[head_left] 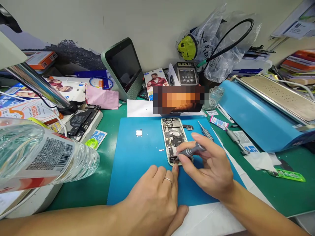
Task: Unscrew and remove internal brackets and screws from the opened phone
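Note:
An opened phone [172,134] with its insides bare lies on a blue work mat [137,170]. My right hand [209,167] is closed round a grey screwdriver [194,150], its tip down at the phone's near end. My left hand [157,193] rests flat on the mat, fingers stretched out, with fingertips touching the phone's near edge; a ring is on one finger. A small white part [139,132] and a tiny metal piece [161,150] lie loose on the mat to the left of the phone.
A clear plastic bottle [41,157] lies close at the left. Another opened phone [82,121] sits at the back left, a tablet [123,68] behind. Spare screwdrivers [206,131] and a blue machine [265,111] stand to the right. A small glass jar [215,96] is behind the mat.

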A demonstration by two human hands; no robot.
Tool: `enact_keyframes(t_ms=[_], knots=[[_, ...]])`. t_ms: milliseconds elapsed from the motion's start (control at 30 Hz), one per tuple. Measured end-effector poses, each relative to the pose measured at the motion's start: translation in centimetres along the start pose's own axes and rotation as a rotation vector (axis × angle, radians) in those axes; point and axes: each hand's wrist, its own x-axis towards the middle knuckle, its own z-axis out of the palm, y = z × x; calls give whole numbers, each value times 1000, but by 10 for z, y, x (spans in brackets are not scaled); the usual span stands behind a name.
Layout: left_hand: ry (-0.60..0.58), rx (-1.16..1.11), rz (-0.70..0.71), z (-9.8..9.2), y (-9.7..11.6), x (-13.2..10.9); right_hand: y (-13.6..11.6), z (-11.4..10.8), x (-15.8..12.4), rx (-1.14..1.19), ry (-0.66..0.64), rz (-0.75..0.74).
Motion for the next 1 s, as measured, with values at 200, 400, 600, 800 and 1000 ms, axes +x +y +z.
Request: enact_keyframes(t_ms=[200,400,600,800,1000], knots=[[-34,-2,1,-3,0,-1,2,0,1,50,23,46],[-43,0,1,-3,0,-2,0,0,4,46,22,34],[-50,-3,2,-4,0,-2,-1,-1,6,49,-14,53],[-64,4,13,-5,-1,-1,1,0,5,56,-16,63],[-47,-15,-21,-8,-3,-1,1,-1,3,89,5,74]])
